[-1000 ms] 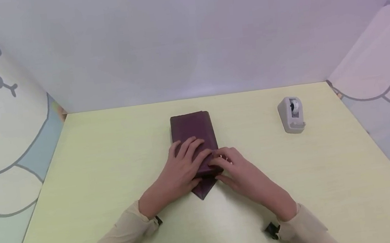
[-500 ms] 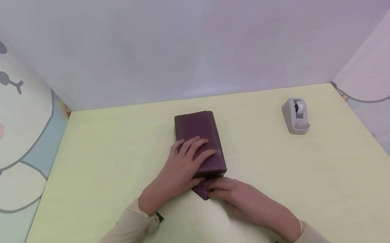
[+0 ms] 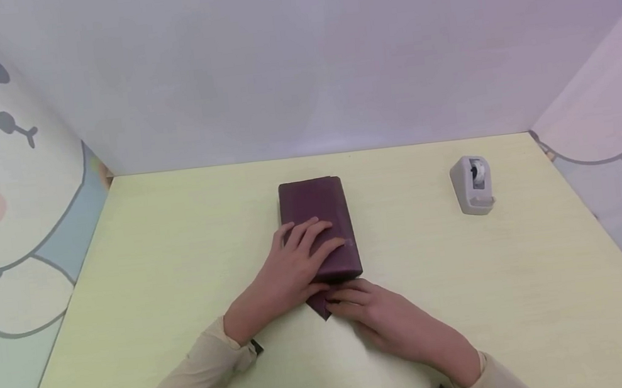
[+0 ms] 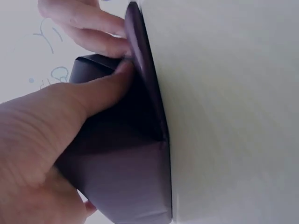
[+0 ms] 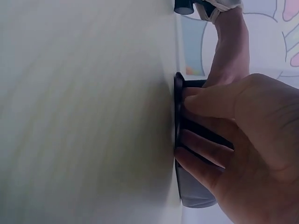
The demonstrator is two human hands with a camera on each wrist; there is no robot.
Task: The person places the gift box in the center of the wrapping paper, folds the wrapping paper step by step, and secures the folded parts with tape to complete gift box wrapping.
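A box wrapped in dark purple paper (image 3: pixel 314 200) lies on the table, its near end toward me. A pointed paper flap (image 3: pixel 317 307) sticks out from that end, low against the table. My left hand (image 3: pixel 282 270) rests on top of the box with fingers spread, and its thumb reaches down to the folded near end. The right hand (image 3: pixel 386 315) touches the flap with fairly straight fingers, beside the left thumb. In the left wrist view the side folds slope in toward the flap (image 4: pixel 142 60). In the right wrist view, thumb and fingers press the flap's upper face.
A grey tape dispenser (image 3: pixel 472 186) with a roll in it stands at the back right of the pale yellow table (image 3: pixel 555 295). A plain wall rises behind the table. Side panels with cartoon figures (image 3: pixel 14 187) stand left and right.
My right hand has moved from the box's right near corner down onto the flap. The left hand stays on top of the box. Between the last two frames little has moved.
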